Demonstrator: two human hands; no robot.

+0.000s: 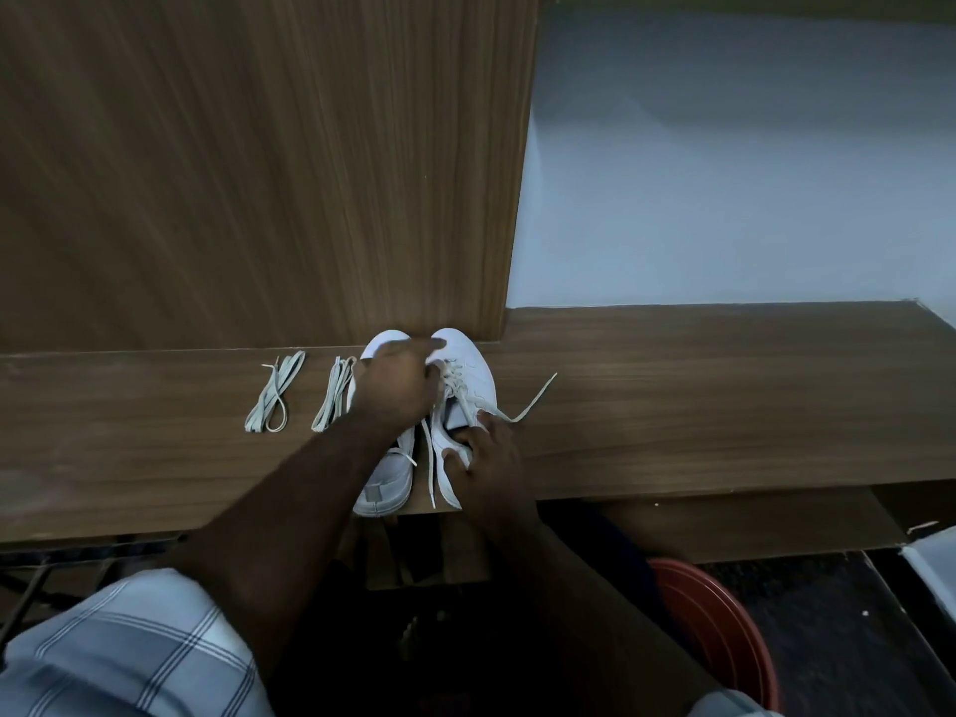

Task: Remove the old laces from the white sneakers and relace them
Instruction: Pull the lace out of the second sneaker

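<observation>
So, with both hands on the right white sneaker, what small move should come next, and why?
Probably the left hand should pull the next lace crossing out of the eyelets of the right white sneaker. Its pale old lace already trails loose across the brown wooden shelf, but some crossings remain threaded near the toe. The right hand grips the sneaker's side, steadying it.

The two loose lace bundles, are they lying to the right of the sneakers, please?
No, both lace bundles lie left of the sneakers.
</observation>
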